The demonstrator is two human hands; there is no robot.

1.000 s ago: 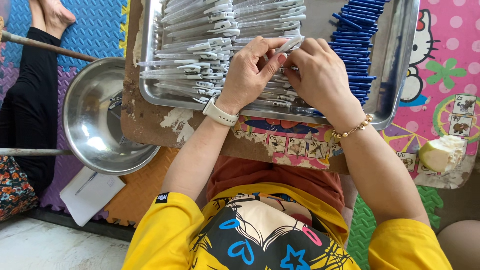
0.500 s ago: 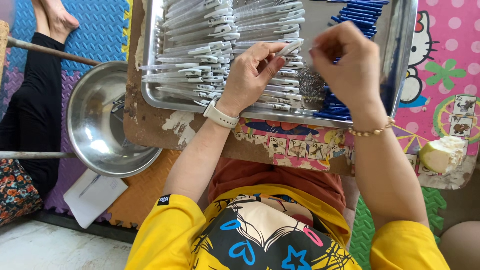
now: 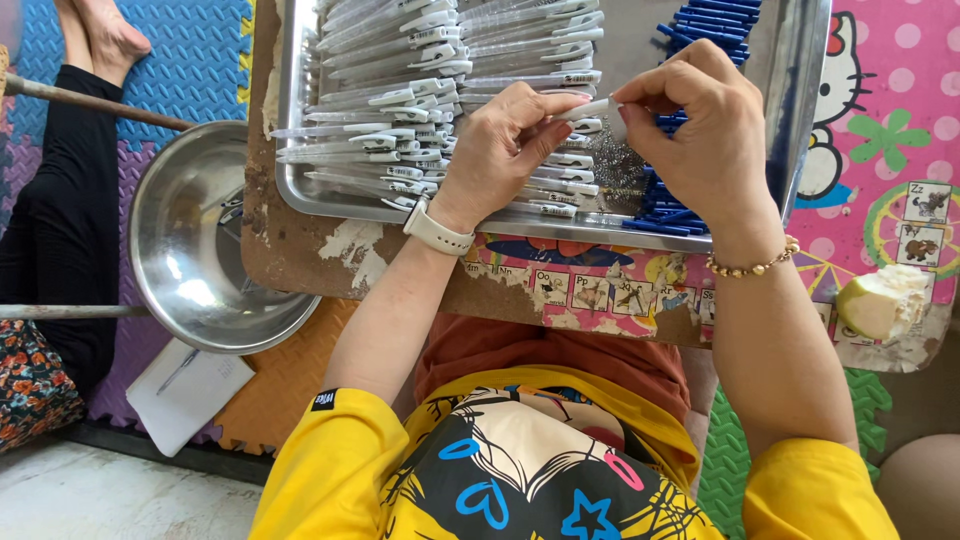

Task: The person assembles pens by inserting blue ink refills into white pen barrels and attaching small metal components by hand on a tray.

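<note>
A steel tray (image 3: 800, 120) rests on a worn board on my lap. It holds several clear pens with white clips (image 3: 400, 100) on the left, a heap of small metal springs (image 3: 615, 165) in the middle and blue pen parts (image 3: 715, 20) on the right. Both hands hover over the springs. My left hand (image 3: 505, 140) and my right hand (image 3: 700, 125) pinch the two ends of one white pen piece (image 3: 597, 108) between their fingertips. A white watch is on my left wrist, a bead bracelet on my right.
A steel bowl (image 3: 200, 240) sits on the foam mat left of the board, with a notebook and pen (image 3: 185, 385) below it. Another person's leg and foot (image 3: 60, 180) lie at far left. A peeled pale fruit (image 3: 880, 300) sits on the board's right corner.
My right hand lifted from the tray and came back toward the left hand; both now pinch a white pen piece held above the springs.
</note>
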